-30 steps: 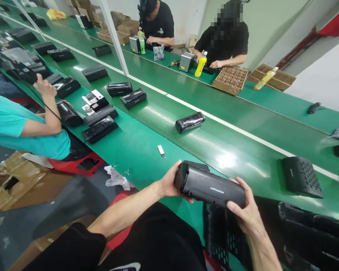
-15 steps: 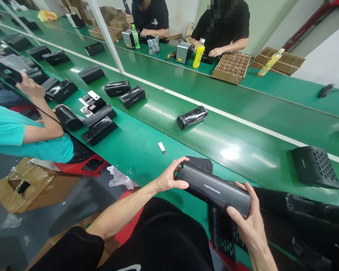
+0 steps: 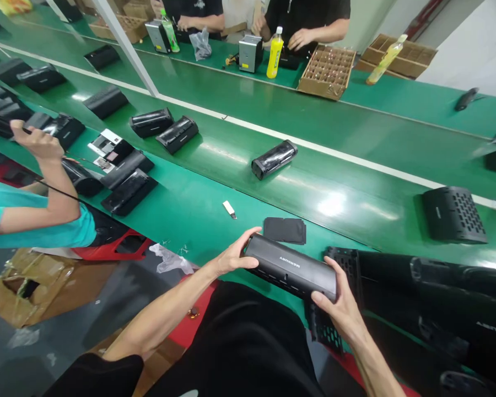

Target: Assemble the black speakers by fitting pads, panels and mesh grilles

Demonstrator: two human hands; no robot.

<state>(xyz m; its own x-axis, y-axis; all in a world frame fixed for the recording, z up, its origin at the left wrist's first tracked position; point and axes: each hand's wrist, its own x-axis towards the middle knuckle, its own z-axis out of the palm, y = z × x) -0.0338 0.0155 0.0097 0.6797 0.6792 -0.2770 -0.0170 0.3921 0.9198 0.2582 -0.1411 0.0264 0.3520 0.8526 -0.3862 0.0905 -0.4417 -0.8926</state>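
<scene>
A black casing with white MERKURY lettering [image 3: 290,264] is held between both hands, low over the near edge of the green bench. My left hand [image 3: 235,255] grips its left end, thumb on the near side. Around the right end are the fingers of my right hand [image 3: 339,298], its thumb also on the near side. Just beyond the casing lies a stack of flat black sheets [image 3: 285,230]. A small white-handled tool [image 3: 228,209] rests on the bench further left. Black perforated parts [image 3: 328,331] stand beside and under my right hand.
More black casings are piled at the right [image 3: 450,292]. A wrapped casing [image 3: 274,159] and a perforated one [image 3: 453,215] sit on the green belt. At the left a person in a teal shirt [image 3: 37,215] works near several casings. Across the belt are two people, bottles and a divided carton [image 3: 327,71].
The casing has moved left and tilted, showing slots along its near side. The flat black sheets are now fully visible beyond it. The camera view has shifted.
</scene>
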